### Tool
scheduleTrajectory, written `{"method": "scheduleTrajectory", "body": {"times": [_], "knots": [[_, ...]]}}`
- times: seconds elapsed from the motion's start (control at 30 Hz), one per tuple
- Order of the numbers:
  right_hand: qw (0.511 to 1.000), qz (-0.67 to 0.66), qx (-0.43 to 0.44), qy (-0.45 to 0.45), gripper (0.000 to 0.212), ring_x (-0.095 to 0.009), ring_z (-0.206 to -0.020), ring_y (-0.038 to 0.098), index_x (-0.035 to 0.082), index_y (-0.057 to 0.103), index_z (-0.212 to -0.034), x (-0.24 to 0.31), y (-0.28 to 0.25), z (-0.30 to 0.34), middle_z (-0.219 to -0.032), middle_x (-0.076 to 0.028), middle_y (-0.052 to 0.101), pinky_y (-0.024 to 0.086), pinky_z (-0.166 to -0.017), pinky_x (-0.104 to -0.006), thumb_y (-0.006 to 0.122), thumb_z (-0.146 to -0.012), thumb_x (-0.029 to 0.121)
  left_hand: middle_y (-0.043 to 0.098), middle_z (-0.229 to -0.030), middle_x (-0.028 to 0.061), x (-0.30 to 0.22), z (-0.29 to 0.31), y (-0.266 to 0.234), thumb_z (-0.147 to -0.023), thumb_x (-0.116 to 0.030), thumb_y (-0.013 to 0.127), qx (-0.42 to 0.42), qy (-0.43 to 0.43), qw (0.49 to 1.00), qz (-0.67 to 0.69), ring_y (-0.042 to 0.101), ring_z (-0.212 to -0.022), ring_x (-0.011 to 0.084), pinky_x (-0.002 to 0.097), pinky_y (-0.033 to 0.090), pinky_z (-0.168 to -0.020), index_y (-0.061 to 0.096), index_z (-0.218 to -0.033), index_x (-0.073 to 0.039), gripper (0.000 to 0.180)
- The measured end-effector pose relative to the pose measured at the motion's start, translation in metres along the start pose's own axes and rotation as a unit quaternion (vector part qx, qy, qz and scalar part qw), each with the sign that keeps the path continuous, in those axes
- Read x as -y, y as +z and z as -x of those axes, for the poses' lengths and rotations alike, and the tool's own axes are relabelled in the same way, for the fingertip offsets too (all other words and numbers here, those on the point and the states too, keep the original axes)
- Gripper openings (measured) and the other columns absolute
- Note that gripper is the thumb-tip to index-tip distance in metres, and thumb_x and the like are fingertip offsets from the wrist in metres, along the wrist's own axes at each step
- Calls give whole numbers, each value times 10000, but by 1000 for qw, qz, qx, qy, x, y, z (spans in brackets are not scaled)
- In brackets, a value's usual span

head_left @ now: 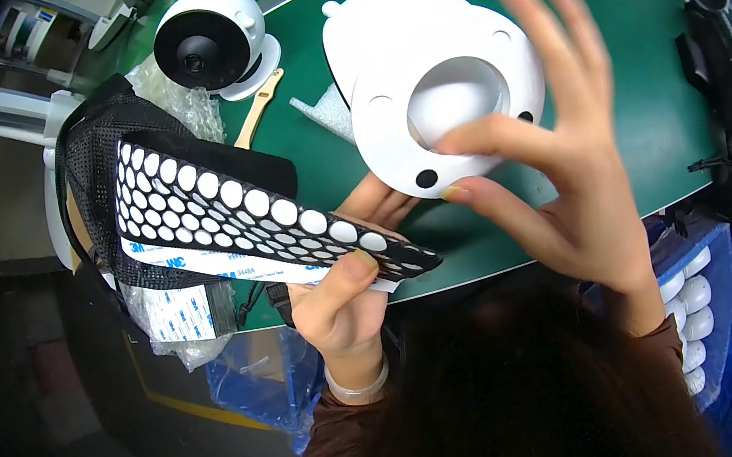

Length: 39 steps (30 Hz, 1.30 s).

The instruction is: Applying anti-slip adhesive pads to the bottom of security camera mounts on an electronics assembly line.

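My left hand [343, 301] grips a sheet of round stickers [235, 218], white dots set in a black backing, with its thumb on top near the right end. Printed release paper [204, 261] runs along the sheet's lower edge. My right hand [581, 172] has thumb and index finger closed at the rim of a white ring-shaped base [387, 142], while its other visible fingers point up. Two black round pads, one of them a black pad [426, 178] beside my thumb, sit on the base. Behind the base is a rounded white housing [393, 12] with a small knob.
On the green table [646, 108] stands a white camera [212, 41] with a black front. A wooden-handled brush [261, 108], black mesh bag [97, 153] and bubble wrap [188, 104] lie at the left. White rounded parts [692, 306] fill a blue bin [714, 275] at the lower right.
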State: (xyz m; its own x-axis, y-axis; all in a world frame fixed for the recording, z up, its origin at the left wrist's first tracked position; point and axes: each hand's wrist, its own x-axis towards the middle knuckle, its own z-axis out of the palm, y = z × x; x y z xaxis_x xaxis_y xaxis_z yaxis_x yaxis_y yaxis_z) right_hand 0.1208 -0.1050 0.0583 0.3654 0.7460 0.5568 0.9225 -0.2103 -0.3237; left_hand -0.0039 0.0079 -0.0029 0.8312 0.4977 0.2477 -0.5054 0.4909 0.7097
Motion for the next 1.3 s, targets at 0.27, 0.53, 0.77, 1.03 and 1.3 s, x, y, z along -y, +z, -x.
{"method": "scheduleTrajectory", "body": {"times": [0.27, 0.53, 0.77, 1.03, 1.3], "knots": [[959, -277, -31, 47, 157, -318, -1136, 380, 58, 594, -698, -16, 31, 14, -1212, -207, 355, 314, -909, -358, 704, -593, 96, 451, -1077, 354, 1, 3, 4, -658, -4, 527, -49, 21, 998, 29, 504, -970, 405, 369, 465, -774, 395, -1074, 185, 475], [969, -176, -138, 104, 137, -252, -1018, 439, 45, 563, -613, 4, 45, 15, -1084, -186, 435, 359, -805, -321, 609, -727, 105, 551, -970, 235, -2, 15, -12, -590, 74, 529, 9, -1, 999, 42, 584, -796, 281, 317, 502, -708, 412, -1098, 137, 525], [945, -313, -23, 91, 128, -290, -1054, 407, 65, 581, -683, 1, 33, 18, -1139, -182, 421, 321, -861, -352, 601, -692, 191, 532, -920, 348, -7, 7, 1, -636, -84, 582, -68, 59, 996, 8, 538, -903, 391, 434, 415, -825, 536, -783, 153, 282], [968, -237, -44, 65, 189, -321, -1138, 378, 74, 586, -689, 2, 33, 16, -1228, -207, 345, 324, -892, -356, 717, -557, 108, 332, -1219, 340, -16, 9, -4, -725, -107, 530, -23, -16, 995, -92, 329, -1167, 414, 547, 193, -982, 499, -770, 33, 150], [979, -184, -74, 51, 155, -332, -1136, 379, 63, 588, -664, -1, 41, 16, -1231, -241, 345, 303, -911, -369, 557, -770, 171, 478, -1050, 304, -12, 11, -4, -703, -24, 494, -114, 18, 993, -32, 457, -1007, 347, 418, 312, -898, 449, -935, 109, 271]]}}
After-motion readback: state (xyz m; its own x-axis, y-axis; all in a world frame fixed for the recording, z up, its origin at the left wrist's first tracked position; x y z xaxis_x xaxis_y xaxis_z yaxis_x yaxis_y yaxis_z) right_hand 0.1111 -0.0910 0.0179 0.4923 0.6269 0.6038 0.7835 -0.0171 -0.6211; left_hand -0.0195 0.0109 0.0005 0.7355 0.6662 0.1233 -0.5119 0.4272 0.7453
